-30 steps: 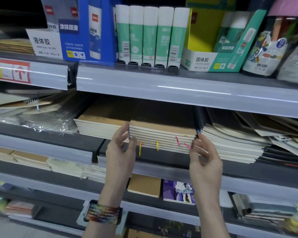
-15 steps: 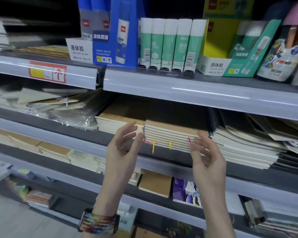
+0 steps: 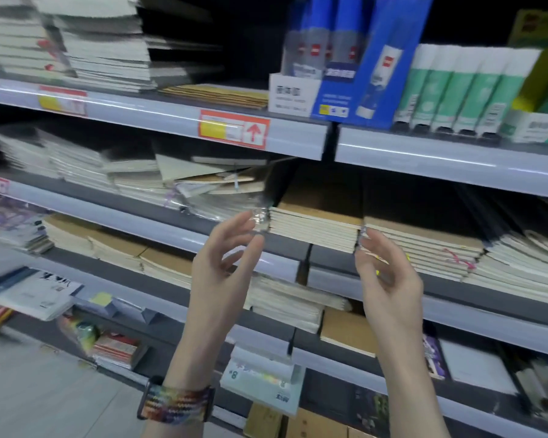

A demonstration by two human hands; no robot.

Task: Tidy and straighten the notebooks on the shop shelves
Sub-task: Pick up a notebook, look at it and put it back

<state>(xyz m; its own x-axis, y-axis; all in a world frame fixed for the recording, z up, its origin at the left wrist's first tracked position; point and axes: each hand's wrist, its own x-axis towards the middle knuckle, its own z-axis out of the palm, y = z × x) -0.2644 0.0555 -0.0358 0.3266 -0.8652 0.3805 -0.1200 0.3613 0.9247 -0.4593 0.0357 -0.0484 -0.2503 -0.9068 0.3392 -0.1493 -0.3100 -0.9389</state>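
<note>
A stack of brown-covered notebooks [image 3: 317, 230] lies on the middle shelf [image 3: 178, 218], with a second brown stack [image 3: 424, 251] carrying coloured threads to its right. My left hand [image 3: 222, 273] is raised at the left front corner of the first stack, fingers spread and relaxed, holding nothing. At that stack's right front corner is my right hand [image 3: 389, 279], its fingers loosely bent, fingertips at the gap between the two stacks. To the left lie untidy plastic-wrapped notebooks [image 3: 203, 192]. The view is motion-blurred.
Glue sticks [image 3: 456, 90] and a blue glue box [image 3: 355, 64] stand on the upper shelf, with notebook piles [image 3: 86, 42] at its left. Lower shelves hold more brown notebooks [image 3: 114, 245] and mixed stationery. The floor [image 3: 29, 390] shows at the lower left.
The view has swung left. Both hands have left the thread-marked stack and moved to the brown stack on its left, one at each front corner.
</note>
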